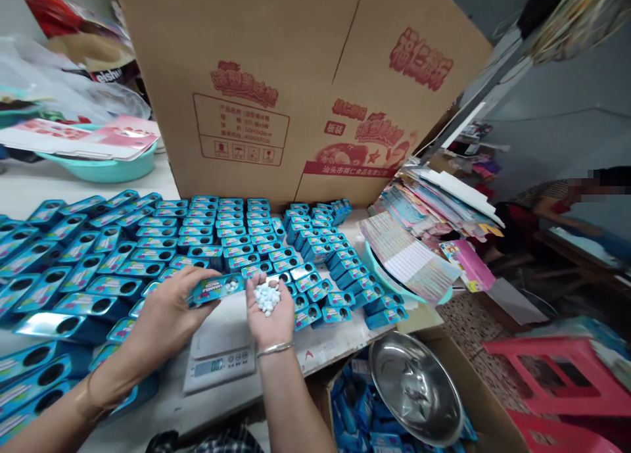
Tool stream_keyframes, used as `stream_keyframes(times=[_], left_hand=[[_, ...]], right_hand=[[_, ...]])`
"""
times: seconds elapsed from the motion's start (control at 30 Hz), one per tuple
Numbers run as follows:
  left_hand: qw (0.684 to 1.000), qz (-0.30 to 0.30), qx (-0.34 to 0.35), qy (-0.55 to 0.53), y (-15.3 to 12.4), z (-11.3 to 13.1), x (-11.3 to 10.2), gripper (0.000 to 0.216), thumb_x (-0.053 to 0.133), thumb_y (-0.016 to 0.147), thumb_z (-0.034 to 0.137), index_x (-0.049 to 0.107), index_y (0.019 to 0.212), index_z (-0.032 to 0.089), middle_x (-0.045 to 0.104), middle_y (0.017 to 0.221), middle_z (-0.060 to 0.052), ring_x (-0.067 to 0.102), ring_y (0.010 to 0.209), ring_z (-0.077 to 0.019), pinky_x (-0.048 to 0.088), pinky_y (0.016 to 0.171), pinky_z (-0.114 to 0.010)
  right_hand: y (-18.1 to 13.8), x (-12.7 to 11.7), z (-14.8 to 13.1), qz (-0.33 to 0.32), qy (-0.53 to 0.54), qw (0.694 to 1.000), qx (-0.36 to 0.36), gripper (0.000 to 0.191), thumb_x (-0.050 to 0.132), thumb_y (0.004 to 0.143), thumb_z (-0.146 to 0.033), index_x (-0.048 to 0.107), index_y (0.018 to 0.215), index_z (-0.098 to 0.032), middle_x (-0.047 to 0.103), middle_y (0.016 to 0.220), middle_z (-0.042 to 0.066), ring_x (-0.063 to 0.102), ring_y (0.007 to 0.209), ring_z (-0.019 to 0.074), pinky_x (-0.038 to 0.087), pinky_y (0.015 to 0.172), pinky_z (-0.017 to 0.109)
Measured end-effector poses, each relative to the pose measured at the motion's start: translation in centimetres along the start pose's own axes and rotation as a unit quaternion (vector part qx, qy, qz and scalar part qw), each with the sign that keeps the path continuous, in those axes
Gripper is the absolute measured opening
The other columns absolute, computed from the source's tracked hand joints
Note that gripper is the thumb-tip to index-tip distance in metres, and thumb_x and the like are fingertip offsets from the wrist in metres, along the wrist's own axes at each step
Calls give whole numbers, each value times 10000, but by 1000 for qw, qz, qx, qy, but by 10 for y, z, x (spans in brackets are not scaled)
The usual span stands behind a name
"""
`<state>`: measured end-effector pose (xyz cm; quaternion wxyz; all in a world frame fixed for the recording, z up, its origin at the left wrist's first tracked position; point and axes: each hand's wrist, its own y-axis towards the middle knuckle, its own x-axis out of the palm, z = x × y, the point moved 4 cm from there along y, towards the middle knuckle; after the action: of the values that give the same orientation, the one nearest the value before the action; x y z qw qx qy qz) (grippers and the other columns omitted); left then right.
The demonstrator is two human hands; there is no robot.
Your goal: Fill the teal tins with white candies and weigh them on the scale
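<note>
My left hand (170, 315) grips a small blue tin (210, 290) above the scale, fingers and thumb around its sides. Pale candies show in the round hole at the tin's right end. Beside that end, my right hand (269, 328) is palm up and cupped, holding a heap of small pale blue candies (267, 298). A bracelet is on the right wrist. Below the hands lies a white digital scale (221, 367) with a lit display, partly covered by them. Rows of blue tins (158, 242) with dark round holes stand around and behind both hands.
A large cardboard box (296, 52) rises behind the tins. Stacked printed cards (434, 203) lie at right, near a turquoise basin. A steel bowl (417, 387) rests over a carton of blue packs below the table edge. A red stool (547, 374) and another person (547, 210) are farther right.
</note>
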<state>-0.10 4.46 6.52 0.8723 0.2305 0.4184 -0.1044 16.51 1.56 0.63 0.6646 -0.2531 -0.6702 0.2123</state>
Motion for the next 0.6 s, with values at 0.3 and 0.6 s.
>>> stream_keyframes(times=[0.3, 0.6], left_hand=[[991, -94, -92, -39, -27, -30, 51, 382, 600, 773, 292, 590, 1150, 228, 711, 1127, -60, 686, 1029, -264, 540, 897, -397], [995, 98, -17, 11, -33, -14, -48, 791, 573, 883, 573, 268, 1515, 209, 417, 1517, -116, 399, 1408, -326, 339, 1179, -534]], right_hand=[[0, -6, -49, -43, -64, 991, -108, 198, 536, 843, -193, 525, 646, -208, 721, 770, 21, 715, 867, 137, 602, 873, 364], [-10, 0, -62, -38, -62, 988, -139, 238, 474, 847, -125, 536, 632, -207, 692, 736, 2, 708, 827, 104, 612, 819, 292]])
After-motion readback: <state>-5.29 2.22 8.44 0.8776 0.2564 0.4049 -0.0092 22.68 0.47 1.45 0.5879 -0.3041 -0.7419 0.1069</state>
